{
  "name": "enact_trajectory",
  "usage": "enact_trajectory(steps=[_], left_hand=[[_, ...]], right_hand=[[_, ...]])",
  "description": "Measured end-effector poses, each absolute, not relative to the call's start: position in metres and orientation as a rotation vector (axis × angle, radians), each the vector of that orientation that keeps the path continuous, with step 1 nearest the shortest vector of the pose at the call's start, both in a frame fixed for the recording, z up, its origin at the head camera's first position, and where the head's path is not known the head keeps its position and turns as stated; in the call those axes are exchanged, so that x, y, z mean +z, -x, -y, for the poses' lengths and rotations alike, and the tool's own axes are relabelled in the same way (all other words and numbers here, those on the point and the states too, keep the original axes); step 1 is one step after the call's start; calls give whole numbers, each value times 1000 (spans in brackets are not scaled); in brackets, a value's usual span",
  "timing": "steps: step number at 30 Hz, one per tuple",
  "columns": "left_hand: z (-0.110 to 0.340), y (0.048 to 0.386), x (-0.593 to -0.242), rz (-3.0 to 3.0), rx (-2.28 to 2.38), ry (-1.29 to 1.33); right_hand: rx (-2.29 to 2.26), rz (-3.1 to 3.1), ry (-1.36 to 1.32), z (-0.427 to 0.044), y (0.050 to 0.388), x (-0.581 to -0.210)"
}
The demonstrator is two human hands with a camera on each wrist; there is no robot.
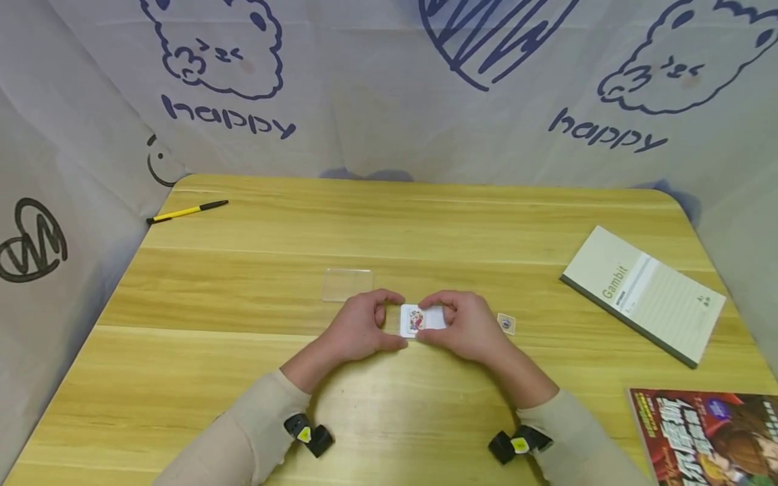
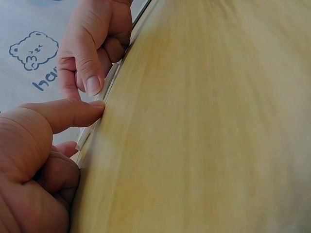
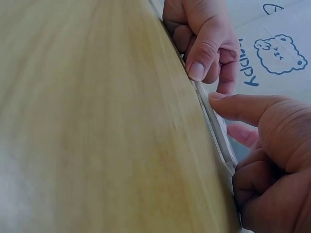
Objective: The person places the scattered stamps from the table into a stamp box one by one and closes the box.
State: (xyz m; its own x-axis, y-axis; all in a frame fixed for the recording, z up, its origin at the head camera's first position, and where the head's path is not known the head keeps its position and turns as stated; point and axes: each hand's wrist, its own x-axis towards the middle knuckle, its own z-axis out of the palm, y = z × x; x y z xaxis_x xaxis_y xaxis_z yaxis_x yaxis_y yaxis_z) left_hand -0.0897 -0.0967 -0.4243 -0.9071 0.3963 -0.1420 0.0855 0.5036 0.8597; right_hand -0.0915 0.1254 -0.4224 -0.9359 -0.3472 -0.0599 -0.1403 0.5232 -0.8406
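A small, flat white case (image 1: pixel 437 316) with clear edges lies on the table between the hands. A small square tile (image 1: pixel 416 320) with a colourful picture is at its left part. The left hand (image 1: pixel 363 325) grips the case's left end between thumb and forefinger. From the other side, the right hand (image 1: pixel 469 325) pinches the tile at its near and far edges, its other fingers curled. In the right wrist view the case (image 3: pixel 214 127) appears edge-on, low on the table. Behind the left hand lies a clear rectangular plastic lid (image 1: pixel 348 284).
Just right of the right hand is another small square tile (image 1: pixel 506 324). A notebook (image 1: pixel 644 293) lies at the right, with a magazine (image 1: pixel 708 435) at the near right corner. A yellow and black pen (image 1: pixel 187 212) is at the far left edge.
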Motion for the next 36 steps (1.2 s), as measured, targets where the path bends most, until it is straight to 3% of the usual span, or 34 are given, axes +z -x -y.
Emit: enact_trajectory(steps=[14,36], left_hand=[[97,89,-423,-2448,1352,-386],[95,88,-423,-2429,1370,-393]], right_hand=[[-1452,-2591,293,-157,77,-410],[-1367,-2742,128,-226,54,-420]])
